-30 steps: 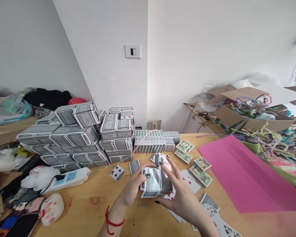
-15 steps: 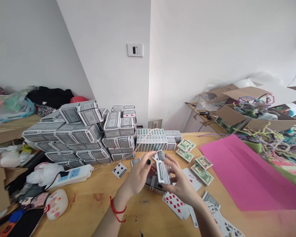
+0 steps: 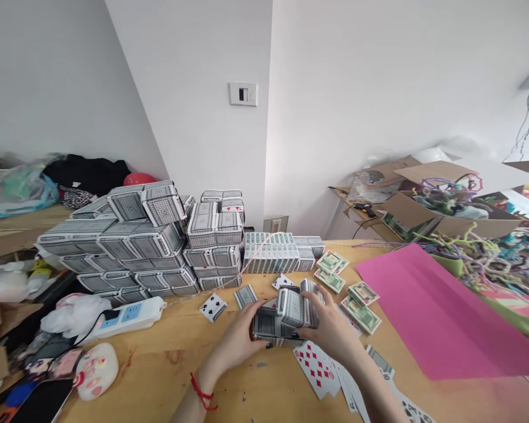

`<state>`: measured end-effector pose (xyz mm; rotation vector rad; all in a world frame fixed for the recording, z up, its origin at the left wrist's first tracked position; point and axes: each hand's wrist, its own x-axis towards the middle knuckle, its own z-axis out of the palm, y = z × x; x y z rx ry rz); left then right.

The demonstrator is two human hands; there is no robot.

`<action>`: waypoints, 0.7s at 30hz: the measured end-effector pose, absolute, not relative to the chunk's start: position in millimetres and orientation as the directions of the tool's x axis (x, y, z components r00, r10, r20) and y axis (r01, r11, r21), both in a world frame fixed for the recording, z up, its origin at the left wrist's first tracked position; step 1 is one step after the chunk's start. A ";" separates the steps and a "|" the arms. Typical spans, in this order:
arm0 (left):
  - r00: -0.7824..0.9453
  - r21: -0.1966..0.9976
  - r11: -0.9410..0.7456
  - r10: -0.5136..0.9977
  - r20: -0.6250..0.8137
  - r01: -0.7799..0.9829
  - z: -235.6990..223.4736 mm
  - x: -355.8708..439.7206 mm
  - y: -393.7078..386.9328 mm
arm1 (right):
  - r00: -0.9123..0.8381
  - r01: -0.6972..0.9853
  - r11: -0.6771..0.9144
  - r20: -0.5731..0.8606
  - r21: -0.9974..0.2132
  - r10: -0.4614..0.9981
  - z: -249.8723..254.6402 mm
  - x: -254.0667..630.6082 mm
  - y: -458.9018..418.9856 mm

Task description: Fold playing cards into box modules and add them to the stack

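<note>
In the head view a block of folded playing cards (image 3: 267, 323) sits on the table before me, patterned grey backs outward. My left hand (image 3: 235, 341) is closed round its left end, thumb at the near side and fingers at the far side. My right hand (image 3: 330, 320) grips a smaller folded playing-card box (image 3: 293, 306) on the right part of that block, tilted a little. Whether the two are joined cannot be seen. Loose cards lie about: a ten of diamonds (image 3: 315, 367), a spade card (image 3: 213, 306), and a face-down card (image 3: 245, 296).
Stacked card blocks (image 3: 141, 241) line the table's back left, beside a row of green-edged card boxes (image 3: 271, 252). Green card piles (image 3: 360, 314) and a pink sheet (image 3: 441, 317) lie right. A power strip (image 3: 136, 317) is at left; an open carton (image 3: 458, 217) stands at back right.
Both hands have lowered the small folded card box to the larger block. My left hand has shifted to the block's left end. The view has tilted slightly.
</note>
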<state>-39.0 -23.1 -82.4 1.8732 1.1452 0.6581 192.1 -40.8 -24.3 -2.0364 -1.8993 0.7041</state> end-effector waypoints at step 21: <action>0.388 0.879 -0.215 0.921 0.037 0.425 -56.6 -49.9 -29.4 | -0.169 0.930 0.122 -0.109 -0.346 0.980 -19.5 150.1 -41.6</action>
